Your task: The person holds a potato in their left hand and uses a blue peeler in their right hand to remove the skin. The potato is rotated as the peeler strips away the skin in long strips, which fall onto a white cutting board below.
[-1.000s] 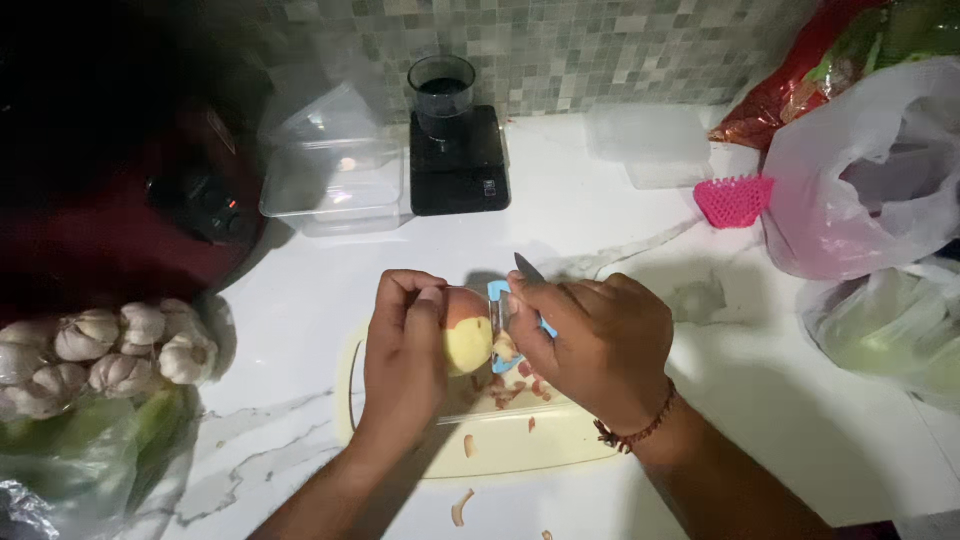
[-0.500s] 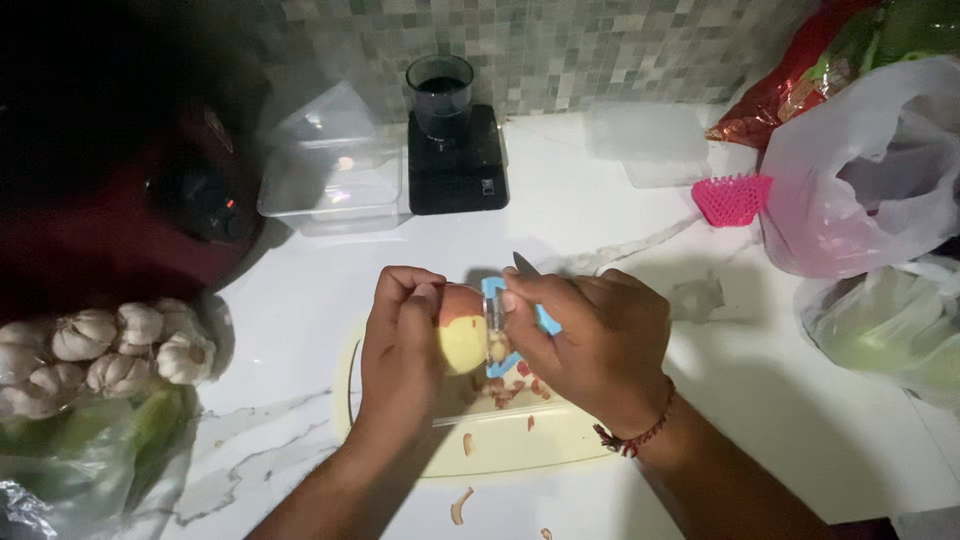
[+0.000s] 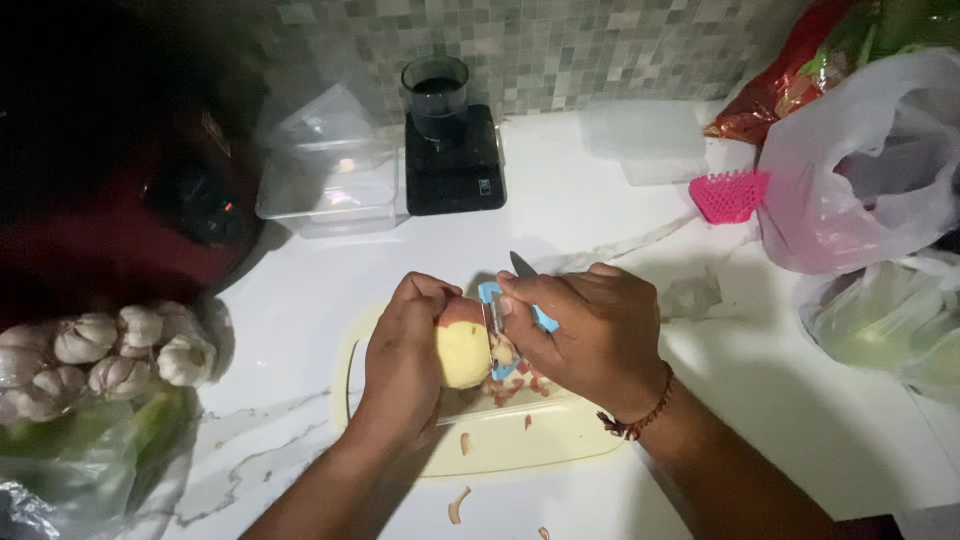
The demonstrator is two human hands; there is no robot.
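White marble counter (image 3: 760,400), mosaic tile backsplash (image 3: 570,50), pale cutting board (image 3: 520,450)

One apple (image 3: 462,352), one blue peeler (image 3: 493,312) and one pale cutting board (image 3: 520,440) sit at centre. Two clear plastic tubs (image 3: 328,165) stand at eleven o'clock, one dark cup (image 3: 436,92) at twelve, about eight garlic bulbs (image 3: 110,350) at nine.

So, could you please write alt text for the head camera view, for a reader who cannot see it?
Two hands peel a pale fruit over a cream cutting board: the left hand holds the fruit, the right hand a blue peeler. Garlic bulbs lie at left, plastic bags at right.
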